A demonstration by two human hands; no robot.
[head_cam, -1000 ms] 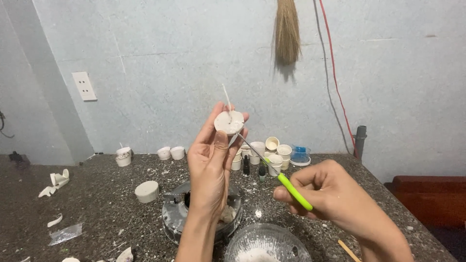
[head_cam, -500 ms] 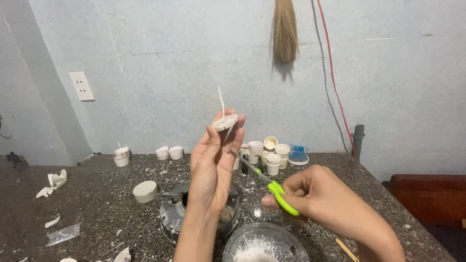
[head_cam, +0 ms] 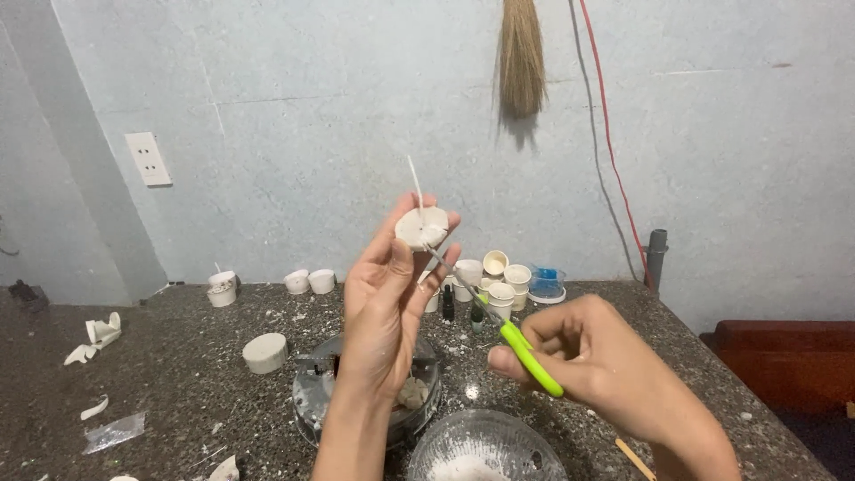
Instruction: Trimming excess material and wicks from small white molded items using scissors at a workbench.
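Head view: our left hand [head_cam: 385, 312] pinches a white wax disc [head_cam: 421, 227] by its rim; our right hand [head_cam: 592, 356] grips green-handled scissors [head_cam: 499, 328], tips touching it. We judge a slip could nick our fingertips [head_cam: 403, 260] or snap the thin wick [head_cam: 415, 185].

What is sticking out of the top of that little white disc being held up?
A thin white wick rises from the white disc in the left hand. The scissors in the right hand reach its base. The fingers cover the disc's underside.
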